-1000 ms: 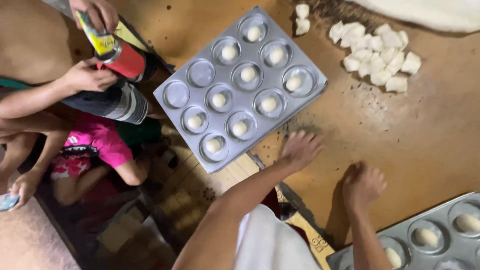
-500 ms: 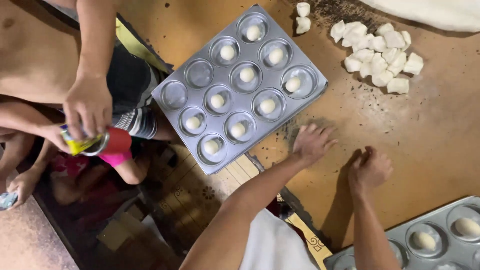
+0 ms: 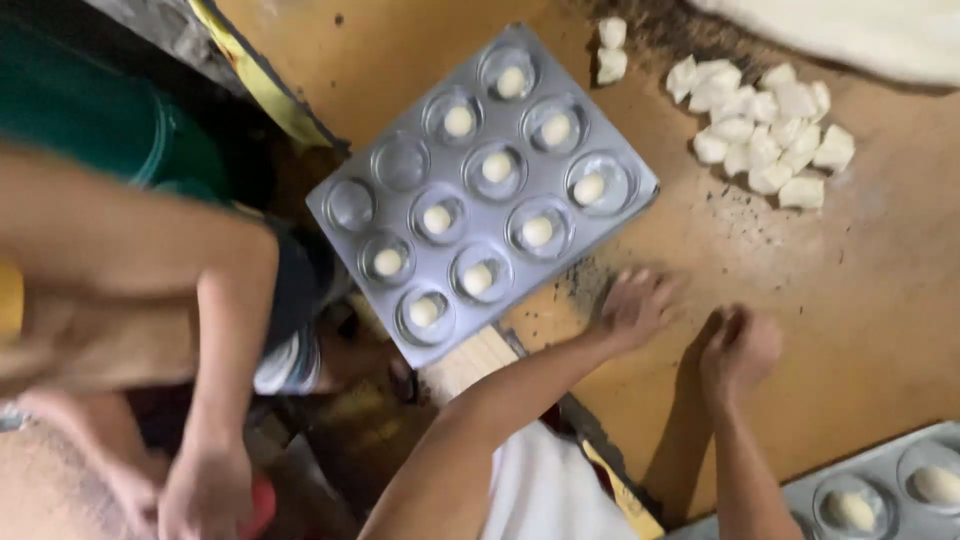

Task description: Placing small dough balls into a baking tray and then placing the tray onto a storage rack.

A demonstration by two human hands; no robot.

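My left hand [image 3: 635,305] lies palm down on the brown table [image 3: 860,290], fingers spread, just below the corner of a grey muffin tray [image 3: 447,170]. Beside it my right hand [image 3: 740,345] rests on the table with its fingers curled in; whatever is under either palm is hidden. Small round dough balls [image 3: 497,166] sit in most of the tray's cups, and two cups at its left end hold nothing. A heap of cut white dough pieces [image 3: 765,140] lies further back on the right.
A second grey tray [image 3: 880,475] with dough balls shows at the bottom right. A large white dough sheet [image 3: 850,30] lies at the top right. Another person's arm [image 3: 150,240] fills the left, blurred, with a hand [image 3: 205,490] low down.
The other person has leaned in across the left and their can has dropped almost out of sight. My two hands have shifted slightly and sit closer together. The view is blurred.
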